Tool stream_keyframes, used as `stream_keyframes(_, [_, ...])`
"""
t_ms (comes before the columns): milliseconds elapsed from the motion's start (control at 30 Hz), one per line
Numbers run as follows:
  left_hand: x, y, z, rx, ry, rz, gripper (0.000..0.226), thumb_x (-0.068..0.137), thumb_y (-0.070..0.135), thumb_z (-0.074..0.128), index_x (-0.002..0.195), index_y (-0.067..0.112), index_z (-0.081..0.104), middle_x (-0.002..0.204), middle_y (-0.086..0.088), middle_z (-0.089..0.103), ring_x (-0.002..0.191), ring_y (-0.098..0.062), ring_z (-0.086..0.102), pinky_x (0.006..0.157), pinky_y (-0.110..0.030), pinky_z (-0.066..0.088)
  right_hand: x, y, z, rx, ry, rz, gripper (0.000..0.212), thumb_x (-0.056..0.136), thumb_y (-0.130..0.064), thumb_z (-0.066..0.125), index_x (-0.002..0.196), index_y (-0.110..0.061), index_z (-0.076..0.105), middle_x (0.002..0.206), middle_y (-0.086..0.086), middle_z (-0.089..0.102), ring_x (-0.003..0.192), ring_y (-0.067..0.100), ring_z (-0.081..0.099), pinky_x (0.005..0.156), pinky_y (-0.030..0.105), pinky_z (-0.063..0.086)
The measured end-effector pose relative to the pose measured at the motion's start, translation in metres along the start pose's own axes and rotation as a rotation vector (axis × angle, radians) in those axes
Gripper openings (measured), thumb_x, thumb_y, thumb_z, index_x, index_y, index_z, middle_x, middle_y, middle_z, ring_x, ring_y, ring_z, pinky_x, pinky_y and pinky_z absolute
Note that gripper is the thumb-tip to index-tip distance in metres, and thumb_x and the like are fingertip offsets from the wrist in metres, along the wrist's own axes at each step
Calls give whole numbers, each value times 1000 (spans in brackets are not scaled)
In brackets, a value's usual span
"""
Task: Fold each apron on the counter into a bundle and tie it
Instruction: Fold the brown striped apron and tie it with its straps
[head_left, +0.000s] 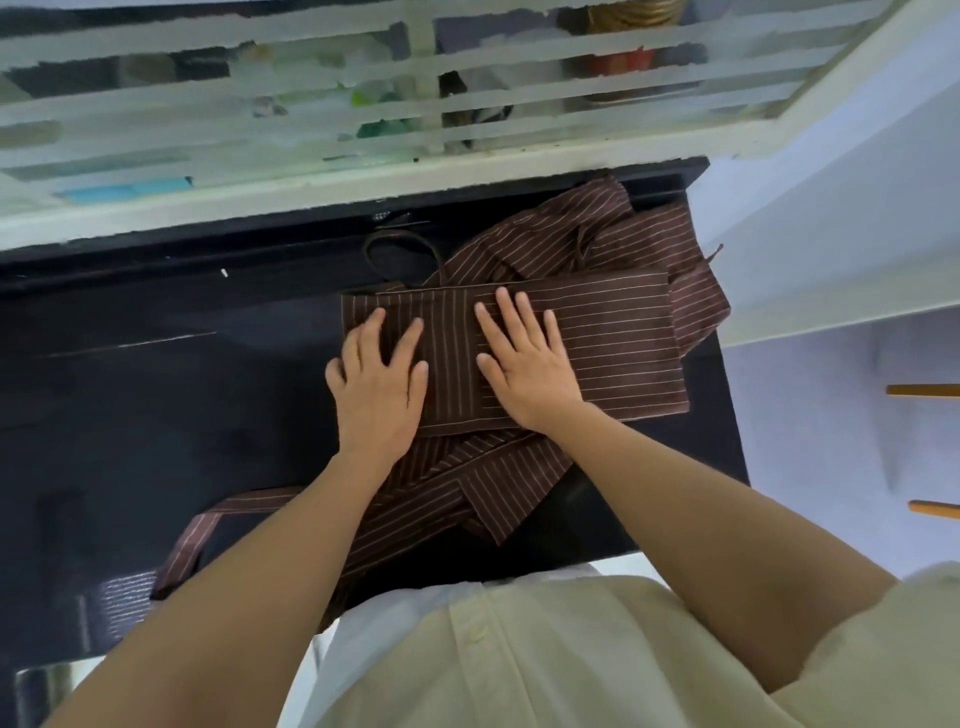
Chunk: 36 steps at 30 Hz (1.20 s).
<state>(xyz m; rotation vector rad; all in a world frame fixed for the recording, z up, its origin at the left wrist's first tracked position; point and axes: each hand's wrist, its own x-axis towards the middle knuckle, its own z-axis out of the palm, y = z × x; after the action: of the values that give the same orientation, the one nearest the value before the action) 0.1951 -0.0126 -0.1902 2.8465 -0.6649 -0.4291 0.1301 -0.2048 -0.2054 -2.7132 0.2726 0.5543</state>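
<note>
A brown apron with thin pale stripes (618, 343) lies folded into a flat rectangle on the black counter (156, 395). My left hand (379, 384) presses flat on its left end, fingers spread. My right hand (524, 364) lies flat on its middle, fingers spread. More striped brown cloth (587, 234) is heaped behind the folded piece and to its right. Other loose folds (493, 488) spill out under my wrists toward the front edge. A striped strap (208, 525) trails to the left front. A dark neck loop (400, 254) curls behind the folded piece.
A pale louvred window frame (363, 130) runs along the back of the counter. The counter ends at the right next to a light wall (831, 234). Two orange rods (924, 389) stick in from the right edge. My pale shirt (545, 654) fills the foreground.
</note>
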Motion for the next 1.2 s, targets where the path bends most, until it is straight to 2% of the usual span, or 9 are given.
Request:
stream_keyframes(167, [-6, -24, -14, -340, 104, -335, 73, 90, 38, 64, 145, 6, 29, 139, -24, 39, 123, -36, 43, 102, -49, 41, 1, -26, -6, 97, 131, 91, 65, 102, -33, 36, 157, -20, 7, 164, 6, -7, 151, 23, -12, 123, 47, -4])
stream_keyframes(233, [0, -25, -22, -579, 24, -426, 73, 89, 33, 67, 144, 4, 29, 136, -17, 48, 121, -29, 51, 102, -42, 44, -3, -44, -3, 128, 181, 93, 67, 100, -33, 39, 157, -16, 7, 164, 7, -6, 151, 23, -11, 123, 43, -6])
stream_keyframes(367, [10, -28, -38, -903, -239, -498, 45, 89, 27, 68, 128, 10, 55, 121, -6, 63, 109, -21, 60, 96, -36, 48, -13, -62, 11, 125, 64, 8, 65, 104, -36, 35, 157, -22, 1, 164, 5, -11, 150, 21, -15, 122, 48, -6])
stream_keyframes(500, [4, -31, -54, -1200, -455, -556, 49, 87, 25, 71, 131, 19, 50, 112, 2, 62, 99, -13, 61, 90, -33, 48, -19, -62, 7, 305, 165, 68, 64, 104, -36, 34, 157, -22, 0, 164, 0, -11, 150, 15, -14, 121, 36, -11])
stream_keyframes(633, [-10, -38, -60, -1239, -576, -489, 51, 88, 21, 68, 133, 27, 43, 121, -1, 62, 106, -17, 63, 92, -37, 51, -22, -67, 13, 459, 59, 129, 58, 106, -41, 23, 156, -25, -1, 163, -5, -11, 147, 6, -17, 120, 38, -16])
stream_keyframes(833, [-26, -21, -72, -1406, -565, -373, 35, 94, 12, 55, 123, 30, 44, 118, -4, 62, 106, -19, 64, 88, -33, 51, -27, -72, 2, 735, 10, 180, 54, 107, -39, 20, 156, -23, 5, 164, -7, -3, 147, 4, -13, 119, 33, -17])
stream_keyframes(900, [-27, -9, -77, -1395, -521, -308, 43, 95, 15, 54, 135, 24, 41, 122, -6, 60, 108, -20, 63, 90, -33, 52, -34, -74, -9, 951, 49, 270, 52, 106, -44, 22, 156, -29, 17, 162, -10, 9, 148, 5, -3, 121, 36, -5])
stream_keyframes(1033, [-29, 29, -88, -1294, -418, -160, 51, 97, 18, 50, 144, 22, 33, 123, -2, 55, 112, -19, 58, 96, -34, 51, -54, -68, -18, 1270, 237, 440, 51, 104, -48, 23, 143, -27, 48, 142, -7, 53, 131, 10, 46, 116, 37, 29])
stream_keyframes(1200, [-22, 107, -86, -934, -262, -28, 68, 96, 28, 50, 153, 12, 18, 133, -9, 55, 120, -23, 55, 105, -34, 42, -84, -38, -22, 1720, 245, 584, 52, 105, -48, 24, 127, -20, 62, 112, -3, 72, 107, 13, 66, 97, 33, 49])
